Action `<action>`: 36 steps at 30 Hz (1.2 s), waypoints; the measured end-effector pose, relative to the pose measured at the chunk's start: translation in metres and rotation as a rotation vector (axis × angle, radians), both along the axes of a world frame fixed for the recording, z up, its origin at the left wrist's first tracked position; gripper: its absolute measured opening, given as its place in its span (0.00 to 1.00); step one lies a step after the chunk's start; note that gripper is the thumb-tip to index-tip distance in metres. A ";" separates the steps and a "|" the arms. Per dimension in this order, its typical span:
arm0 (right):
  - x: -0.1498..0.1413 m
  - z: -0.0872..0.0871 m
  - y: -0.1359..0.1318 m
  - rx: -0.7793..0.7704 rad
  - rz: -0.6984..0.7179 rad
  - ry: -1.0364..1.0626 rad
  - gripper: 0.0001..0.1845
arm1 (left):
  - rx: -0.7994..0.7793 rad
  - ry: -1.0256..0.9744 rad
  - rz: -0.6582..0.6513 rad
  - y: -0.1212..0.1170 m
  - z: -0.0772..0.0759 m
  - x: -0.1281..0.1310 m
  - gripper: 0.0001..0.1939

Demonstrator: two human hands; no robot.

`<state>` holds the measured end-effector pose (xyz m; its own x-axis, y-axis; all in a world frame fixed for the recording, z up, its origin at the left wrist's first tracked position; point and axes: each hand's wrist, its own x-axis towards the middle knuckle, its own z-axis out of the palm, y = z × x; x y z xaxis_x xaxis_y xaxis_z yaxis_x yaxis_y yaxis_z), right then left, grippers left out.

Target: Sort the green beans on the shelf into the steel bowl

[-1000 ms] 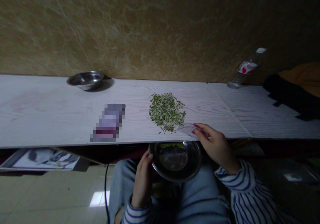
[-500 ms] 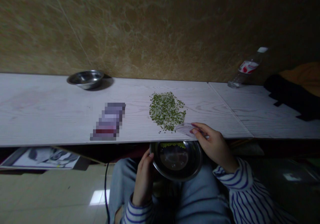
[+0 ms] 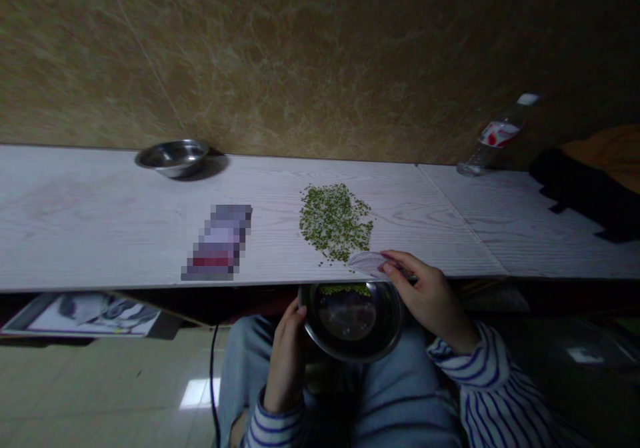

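Observation:
My left hand (image 3: pixel 287 355) grips the left rim of a steel bowl (image 3: pixel 350 353), held below the table's front edge and above my lap. Small green mung beans (image 3: pixel 345 290) lie at the far side inside it. In my right hand (image 3: pixel 425 295) is a thin, clear plastic piece with a rounded edge and fine markings, which looks like a protractor (image 3: pixel 367 262), pinched between thumb and fingers. It rests low over the tabletop by the front edge. Just beyond its tip, a loose patch of mung beans (image 3: pixel 335 221) is spread on the white table (image 3: pixel 275 248).
A second steel bowl (image 3: pixel 173 159) stands at the back left, near the marble-patterned wall (image 3: pixel 300 61). A blurred-out flat object (image 3: pixel 217 243) lies left of the beans. Back right stands a clear bottle (image 3: pixel 495 135), with dark cloth (image 3: pixel 580 191) beyond it. An open drawer (image 3: pixel 100 315) juts out below left.
My right hand and the protractor have shifted slightly down toward the table's front edge. The left hand, the bowl and the bean patch look nearly the same.

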<state>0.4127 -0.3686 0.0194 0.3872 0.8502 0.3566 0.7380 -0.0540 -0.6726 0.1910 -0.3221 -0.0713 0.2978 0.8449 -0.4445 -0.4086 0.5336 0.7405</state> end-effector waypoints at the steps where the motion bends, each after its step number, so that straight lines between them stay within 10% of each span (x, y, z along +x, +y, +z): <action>1: 0.000 0.000 0.001 -0.003 0.006 0.002 0.15 | -0.011 0.011 0.002 0.000 0.000 0.000 0.27; 36: 0.002 -0.002 0.015 0.018 0.084 -0.009 0.15 | -0.030 0.086 0.047 0.003 0.006 -0.005 0.23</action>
<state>0.4143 -0.3531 0.0174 0.3114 0.8731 0.3751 0.7456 0.0202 -0.6660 0.1863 -0.3192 -0.0653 0.2176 0.8428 -0.4923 -0.3694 0.5380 0.7577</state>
